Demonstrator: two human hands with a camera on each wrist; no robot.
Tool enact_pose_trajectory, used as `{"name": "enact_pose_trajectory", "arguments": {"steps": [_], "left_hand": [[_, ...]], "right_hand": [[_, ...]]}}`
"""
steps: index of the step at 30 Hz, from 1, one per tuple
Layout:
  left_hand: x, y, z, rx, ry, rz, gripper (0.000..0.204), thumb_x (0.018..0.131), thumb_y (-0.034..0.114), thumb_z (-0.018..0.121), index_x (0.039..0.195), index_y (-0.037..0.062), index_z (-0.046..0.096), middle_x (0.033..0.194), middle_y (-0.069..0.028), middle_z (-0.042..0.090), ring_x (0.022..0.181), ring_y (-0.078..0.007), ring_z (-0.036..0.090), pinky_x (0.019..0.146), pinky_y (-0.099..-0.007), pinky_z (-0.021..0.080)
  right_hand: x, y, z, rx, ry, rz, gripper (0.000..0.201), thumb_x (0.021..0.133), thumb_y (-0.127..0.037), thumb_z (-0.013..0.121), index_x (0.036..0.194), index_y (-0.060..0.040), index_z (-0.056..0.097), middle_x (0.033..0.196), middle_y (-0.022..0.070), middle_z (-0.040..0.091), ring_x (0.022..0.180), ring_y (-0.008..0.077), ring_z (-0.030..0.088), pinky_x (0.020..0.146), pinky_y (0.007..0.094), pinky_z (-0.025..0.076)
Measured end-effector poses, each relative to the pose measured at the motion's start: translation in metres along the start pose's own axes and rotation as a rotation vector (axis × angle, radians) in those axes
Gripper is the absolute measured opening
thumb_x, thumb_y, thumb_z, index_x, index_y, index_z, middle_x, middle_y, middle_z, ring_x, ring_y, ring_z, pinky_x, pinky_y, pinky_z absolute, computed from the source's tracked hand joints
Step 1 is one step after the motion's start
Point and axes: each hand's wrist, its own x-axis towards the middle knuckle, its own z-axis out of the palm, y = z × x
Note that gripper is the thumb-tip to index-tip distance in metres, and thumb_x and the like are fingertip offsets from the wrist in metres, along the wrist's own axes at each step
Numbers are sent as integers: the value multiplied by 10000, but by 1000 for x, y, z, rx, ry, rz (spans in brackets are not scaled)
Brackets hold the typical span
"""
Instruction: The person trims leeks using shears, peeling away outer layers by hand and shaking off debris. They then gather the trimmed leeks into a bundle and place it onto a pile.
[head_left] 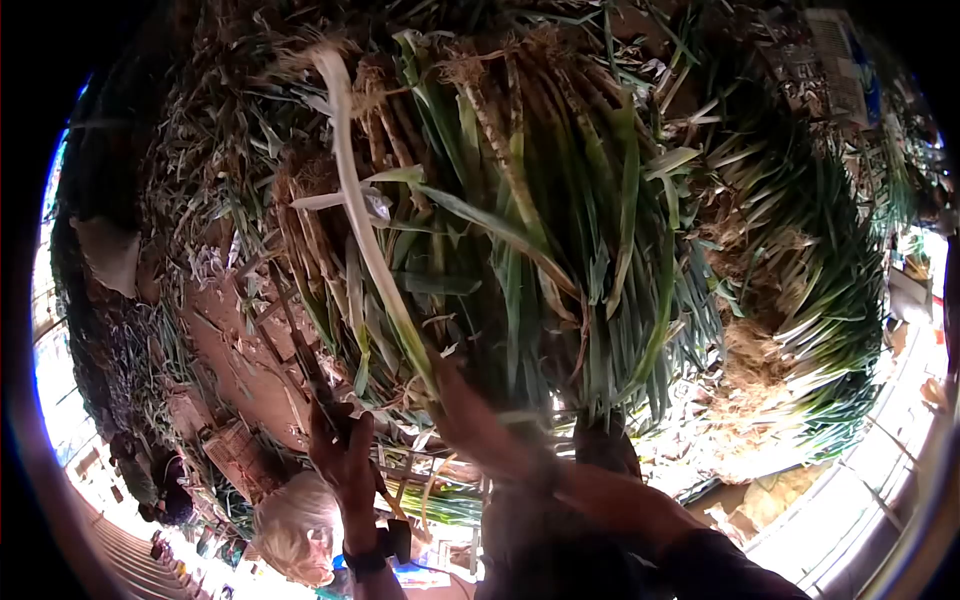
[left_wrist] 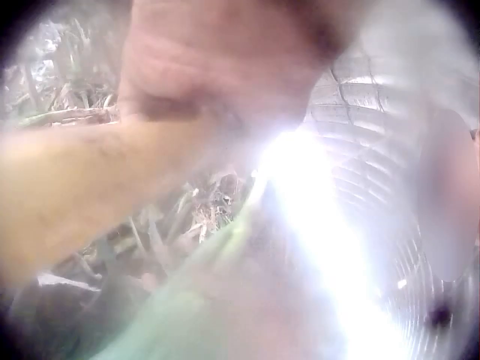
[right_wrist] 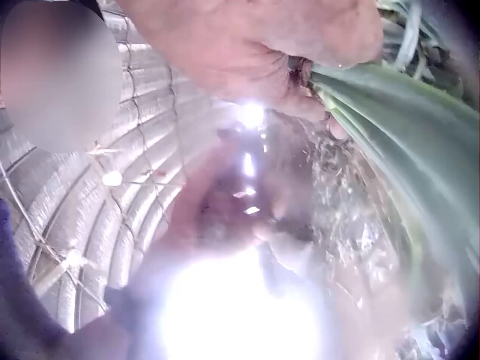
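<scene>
My right hand (head_left: 478, 428), blurred in the head view, grips a long leek (head_left: 362, 215) by its green end. The pale shaft slants up and away to the left, roots at the far tip. In the right wrist view its broad green leaves (right_wrist: 405, 142) come out from under curled fingers. Lower left, my left hand (head_left: 345, 455) holds a long, thin dark tool (head_left: 300, 345) that points up and left. A blurred tan piece, handle-like, (left_wrist: 82, 180) passes under that hand in the left wrist view; its kind I cannot tell.
A big heap of leeks (head_left: 520, 190) lies before me, roots at the far side. More leeks (head_left: 800, 300) are stacked in a row on the right. Loose leaves and trimmings cover the ground at left, around bare soil (head_left: 235, 345). Another person (head_left: 295, 530) is at lower left.
</scene>
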Motion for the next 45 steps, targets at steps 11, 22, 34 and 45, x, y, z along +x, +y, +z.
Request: {"name": "enact_pose_trajectory", "arguments": {"steps": [11, 22, 34, 45], "left_hand": [[-41, -10, 81, -82, -350, -25, 694, 753, 123, 835, 1378, -2, 559, 992, -71, 697, 800, -128, 643, 691, -279, 548], [-70, 21, 114, 14, -584, 35, 713, 811, 247, 826, 1415, 7, 534, 1035, -164, 736, 902, -187, 713, 774, -337, 572], [-120, 38, 145, 172, -774, -43, 722, 850, 394, 776, 1453, 100, 508, 1042, -213, 708, 894, -317, 725, 749, -402, 577], [-59, 40, 214, 341, -645, 282, 379, 898, 68, 709, 1259, -23, 638, 987, -124, 717, 803, -101, 655, 672, -298, 544]], "right_hand": [[69, 161, -97, -962, 348, 274, 709, 821, -161, 723, 1424, 51, 416, 1363, 267, 538, 1116, 428, 605, 965, 513, 475], [39, 97, -198, -54, 50, 347, 820, 828, -129, 773, 1510, 63, 359, 1229, 163, 628, 1017, 198, 641, 815, 367, 554], [-68, 91, -228, 407, 32, 618, 869, 800, -115, 809, 1530, -14, 348, 1224, 188, 631, 1095, 239, 625, 937, 343, 520], [-84, 90, -237, 38, 81, 572, 913, 772, -132, 852, 1510, 33, 342, 1266, 197, 626, 1117, 275, 633, 962, 393, 526]]}}
